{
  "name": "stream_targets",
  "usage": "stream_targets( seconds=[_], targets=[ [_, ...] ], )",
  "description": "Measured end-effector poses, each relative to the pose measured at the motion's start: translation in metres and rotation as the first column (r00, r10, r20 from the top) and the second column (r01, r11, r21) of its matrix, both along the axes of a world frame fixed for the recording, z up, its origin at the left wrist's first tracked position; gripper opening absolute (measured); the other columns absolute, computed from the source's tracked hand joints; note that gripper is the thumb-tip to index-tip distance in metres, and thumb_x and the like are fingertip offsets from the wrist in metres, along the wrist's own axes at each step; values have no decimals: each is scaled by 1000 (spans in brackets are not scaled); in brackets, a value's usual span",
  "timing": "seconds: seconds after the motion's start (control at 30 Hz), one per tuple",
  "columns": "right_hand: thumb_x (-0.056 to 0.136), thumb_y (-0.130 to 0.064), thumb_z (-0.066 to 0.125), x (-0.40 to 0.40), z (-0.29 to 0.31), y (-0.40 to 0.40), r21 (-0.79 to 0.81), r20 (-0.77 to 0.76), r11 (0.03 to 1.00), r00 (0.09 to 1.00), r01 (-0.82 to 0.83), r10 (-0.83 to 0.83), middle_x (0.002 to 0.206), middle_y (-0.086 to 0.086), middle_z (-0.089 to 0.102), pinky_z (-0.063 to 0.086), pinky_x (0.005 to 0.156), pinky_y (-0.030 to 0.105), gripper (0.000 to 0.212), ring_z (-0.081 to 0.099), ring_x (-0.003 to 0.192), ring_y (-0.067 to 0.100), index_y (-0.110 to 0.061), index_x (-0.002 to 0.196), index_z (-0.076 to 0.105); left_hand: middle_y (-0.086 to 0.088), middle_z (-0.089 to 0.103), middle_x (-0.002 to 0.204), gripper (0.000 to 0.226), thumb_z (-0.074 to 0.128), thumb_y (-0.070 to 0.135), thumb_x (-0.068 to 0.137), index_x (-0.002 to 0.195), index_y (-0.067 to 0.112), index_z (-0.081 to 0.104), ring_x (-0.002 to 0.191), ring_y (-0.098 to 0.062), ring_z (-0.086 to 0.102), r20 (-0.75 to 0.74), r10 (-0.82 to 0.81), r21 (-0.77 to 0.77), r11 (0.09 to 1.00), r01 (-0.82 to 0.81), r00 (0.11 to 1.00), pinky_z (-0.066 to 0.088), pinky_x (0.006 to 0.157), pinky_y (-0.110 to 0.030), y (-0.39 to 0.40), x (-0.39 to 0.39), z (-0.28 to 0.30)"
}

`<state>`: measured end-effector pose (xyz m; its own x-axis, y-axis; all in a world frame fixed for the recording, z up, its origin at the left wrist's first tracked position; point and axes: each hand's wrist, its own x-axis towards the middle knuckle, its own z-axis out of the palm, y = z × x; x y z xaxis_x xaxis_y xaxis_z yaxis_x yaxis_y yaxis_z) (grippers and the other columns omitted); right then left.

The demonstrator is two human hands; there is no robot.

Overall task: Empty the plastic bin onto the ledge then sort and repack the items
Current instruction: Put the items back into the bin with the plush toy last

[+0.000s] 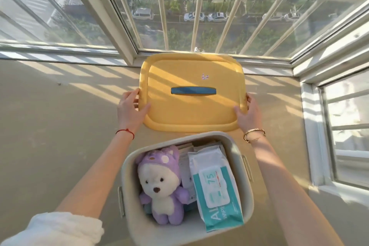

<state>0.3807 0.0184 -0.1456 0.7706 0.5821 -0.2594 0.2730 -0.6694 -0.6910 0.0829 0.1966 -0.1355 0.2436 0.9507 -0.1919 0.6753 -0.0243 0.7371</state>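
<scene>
hands (189, 113) gripping yellow lid (192, 94) — bin (127, 166) open

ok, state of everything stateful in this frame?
lid: off the bin, held at both short edges
bin: open, still packed
plush bear: in bin, face up
wipes pack: in bin, flap closed
left hand: grips lid
right hand: grips lid

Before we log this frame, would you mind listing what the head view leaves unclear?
- Bin bottom: covered by the plush and wipes pack.
- Flat packets behind them: mostly hidden, print too small.
- Lid underside, and whether it rests on the ledge: not visible.
- Left hand and right hand fingers: curl under the lid's edges.
</scene>
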Motion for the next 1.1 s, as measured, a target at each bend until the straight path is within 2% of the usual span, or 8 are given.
stream_targets(
  seconds=[0.17,0.3,0.43,0.5,0.57,0.77,0.93,1.1],
  targets=[
    [77,-18,62,-21,45,-31,138,52,990,998,-36,29,137,18,51,42,104,49,74,53,122,37,-4,144,34,-3,54,119,60,78,6,78,133,10,55,90,-13,62,83,18,121,992,-28,996,49,91,-21,-45,-29,56],
    [84,-8,52,-26,85,-38,188,94,977,992,-97,80,122,20,58,45,89,36,61,58,104,36,-2,142,36,-8,58,114,56,71,5,81,134,9,53,88,-13,60,56,-7,224,975,-6,998,46,87,-20,-60,-34,87],
    [90,4,49,-19,118,-41,180,91,973,987,-145,130,120,10,53,38,80,11,60,51,94,16,-5,147,31,-6,58,104,59,70,6,82,138,10,52,86,-15,59,35,-20,259,966,11,999,40,82,-12,-62,-39,117],
    [90,7,50,-25,129,-51,220,0,964,988,-151,155,123,10,50,41,89,8,64,51,101,16,-4,148,26,-3,54,101,60,71,6,81,138,10,52,84,-15,58,43,-26,263,965,14,999,40,81,-12,-73,-45,127],
    [88,2,52,-33,132,-69,217,-2,960,983,-177,182,132,16,51,39,101,20,67,51,111,22,-4,150,25,-2,53,100,61,72,5,80,138,11,52,82,-16,57,34,-15,262,965,6,999,43,83,-18,-91,-55,133],
    [98,-12,50,-71,121,-129,2,-21,979,978,-206,206,150,15,40,33,108,37,62,42,134,33,-7,152,21,-7,56,106,66,74,8,82,142,12,46,84,-19,56,-29,14,101,995,-11,999,46,84,-27,-159,-94,119],
    [97,-25,56,-93,84,-165,-85,-35,970,974,-227,225,133,19,53,38,100,44,53,49,121,39,-1,140,38,-3,52,104,63,69,10,86,144,11,44,83,-22,57,-106,8,-45,999,-13,994,45,82,-30,-209,-119,89],
    [95,-30,58,-108,55,-182,-202,-58,944,966,-260,254,140,18,47,30,102,37,58,43,124,37,-2,142,39,-7,50,114,68,69,18,86,147,12,39,97,-28,57,-154,34,-134,989,-55,987,47,87,-35,-235,-135,63]
  ],
)
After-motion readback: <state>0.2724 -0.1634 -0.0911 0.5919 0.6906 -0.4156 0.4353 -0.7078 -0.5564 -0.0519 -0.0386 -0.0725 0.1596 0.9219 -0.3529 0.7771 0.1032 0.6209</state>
